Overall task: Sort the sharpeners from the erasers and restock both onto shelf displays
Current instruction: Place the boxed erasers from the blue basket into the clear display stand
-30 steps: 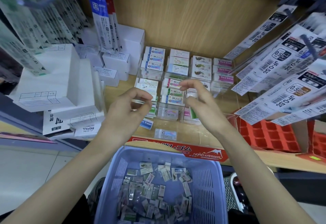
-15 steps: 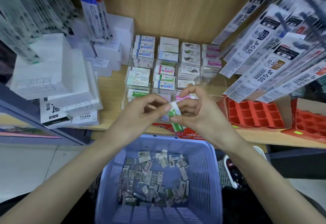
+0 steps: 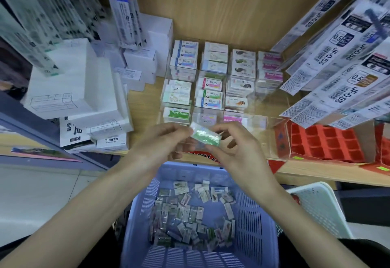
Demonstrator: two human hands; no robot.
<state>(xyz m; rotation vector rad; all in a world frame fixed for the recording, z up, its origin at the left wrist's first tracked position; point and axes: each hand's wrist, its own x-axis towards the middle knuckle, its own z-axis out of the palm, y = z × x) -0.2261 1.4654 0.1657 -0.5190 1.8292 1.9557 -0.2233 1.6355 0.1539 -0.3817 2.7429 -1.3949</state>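
A green-and-white wrapped eraser (image 3: 205, 135) is held between both hands above the shelf's front edge. My left hand (image 3: 160, 141) pinches its left end and my right hand (image 3: 234, 141) pinches its right end. Behind them a clear acrylic display (image 3: 274, 139) holds rows of boxed erasers (image 3: 211, 84) in several compartments, one labelled Hard Eraser (image 3: 178, 112). Below my arms a lavender plastic basket (image 3: 253, 215) holds several loose wrapped erasers (image 3: 190, 215).
White boxes (image 3: 69, 82) are stacked at the shelf's left. Hanging pen refill packs (image 3: 341, 67) crowd the right and upper left. Red divided trays (image 3: 325, 143) sit at the right of the wooden shelf (image 3: 143, 103). A white basket (image 3: 320, 204) stands beside the lavender one.
A second ago both hands hung over the display holding nothing I can see. They drew back toward the shelf edge with the green eraser between them, which now lies flatter, tilted down to the right.
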